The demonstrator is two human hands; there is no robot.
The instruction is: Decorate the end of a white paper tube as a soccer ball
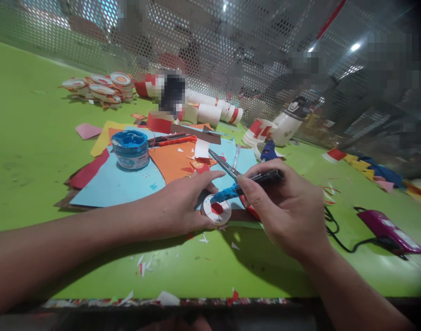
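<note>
My left hand [191, 202] holds a small white disc [222, 216] by its edge, fingers curled round its far side. The disc has a red centre and dark lines running outward, with a little blue at its upper left. In my right hand [286, 207] is a black marker-like tool [265, 180], its front end thickly coated in blue paint and touching the disc's top. Just behind it lie scissors [227, 166], red handles partly hidden by my right hand. An uncapped jar of blue paint [130, 151] stands on light blue paper [103, 188].
Paper scraps [144, 264] litter the green table [182, 280]. Behind are stacked paper discs [103, 89], paper cups [210, 112], a blue glue gun [268, 151] and a white kettle-like container [289, 124]. At right lies a purple device [386, 230] with a black cable.
</note>
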